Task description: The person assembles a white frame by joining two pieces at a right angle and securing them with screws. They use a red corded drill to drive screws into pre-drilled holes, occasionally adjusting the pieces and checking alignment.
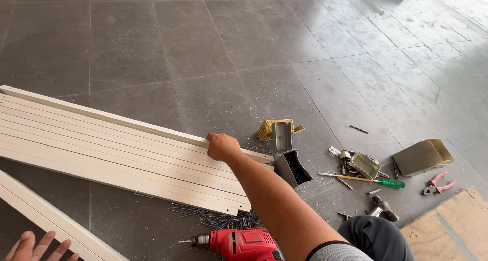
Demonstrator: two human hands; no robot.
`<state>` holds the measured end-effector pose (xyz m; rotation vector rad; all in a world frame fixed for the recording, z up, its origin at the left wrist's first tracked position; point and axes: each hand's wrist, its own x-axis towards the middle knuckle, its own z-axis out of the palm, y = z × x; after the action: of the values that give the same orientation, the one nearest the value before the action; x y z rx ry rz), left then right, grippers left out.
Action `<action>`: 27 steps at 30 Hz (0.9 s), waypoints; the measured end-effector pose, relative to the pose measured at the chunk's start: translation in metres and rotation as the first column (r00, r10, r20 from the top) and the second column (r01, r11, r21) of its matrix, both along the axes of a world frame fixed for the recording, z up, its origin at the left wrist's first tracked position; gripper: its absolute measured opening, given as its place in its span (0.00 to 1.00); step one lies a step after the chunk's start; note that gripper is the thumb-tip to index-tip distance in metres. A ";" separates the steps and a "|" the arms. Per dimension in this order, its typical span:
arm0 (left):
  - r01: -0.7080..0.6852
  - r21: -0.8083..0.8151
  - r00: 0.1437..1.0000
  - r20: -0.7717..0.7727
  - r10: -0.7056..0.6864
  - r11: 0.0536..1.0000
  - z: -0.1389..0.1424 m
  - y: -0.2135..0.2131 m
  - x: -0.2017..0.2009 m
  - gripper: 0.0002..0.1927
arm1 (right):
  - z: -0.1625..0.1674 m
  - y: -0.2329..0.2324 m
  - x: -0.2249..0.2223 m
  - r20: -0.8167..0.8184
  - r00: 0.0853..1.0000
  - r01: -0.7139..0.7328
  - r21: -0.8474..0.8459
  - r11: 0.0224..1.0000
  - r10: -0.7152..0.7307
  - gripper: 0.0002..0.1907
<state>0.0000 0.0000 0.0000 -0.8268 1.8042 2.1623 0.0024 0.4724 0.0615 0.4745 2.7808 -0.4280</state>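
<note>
The left hand (38,245) is chopped off by the bottom edge, only the fingers show, and the red drill (239,242) loses its handle down there too. The white slats (101,144) run off the left edge, and the right hand (222,146) covers a bit of their far rail. Can't make out the little bits around the green screwdriver (363,179), too small.
</note>
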 end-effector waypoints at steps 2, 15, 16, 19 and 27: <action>0.036 0.038 0.999 -0.040 -0.034 0.999 0.000 -0.002 0.003 0.28 | 0.000 0.002 -0.001 0.023 1.000 0.022 -0.005 1.000 -0.022 0.27; -0.093 -0.031 0.995 -0.043 0.092 0.995 0.058 0.045 0.037 0.28 | 0.011 -0.003 -0.017 -0.345 0.931 0.100 -0.072 0.992 -0.119 0.16; -0.118 -0.044 0.993 -0.021 0.117 0.992 0.064 0.050 0.041 0.26 | 0.023 -0.010 -0.017 -0.319 0.939 0.110 -0.068 0.992 -0.126 0.17; -0.088 -0.076 0.996 -0.032 0.086 0.993 0.082 0.062 0.056 0.29 | 0.055 -0.037 -0.005 -0.427 0.888 0.084 -0.219 0.972 -0.173 0.20; -0.061 -0.029 0.997 -0.049 0.059 0.998 0.113 0.056 0.034 0.34 | 0.090 -0.191 -0.013 -0.509 0.860 -0.215 -0.290 0.933 0.040 0.32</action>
<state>0.0341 0.0558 0.1131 -0.8534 1.8623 2.2151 -0.0108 0.2815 0.1516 0.0952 3.0908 -1.1145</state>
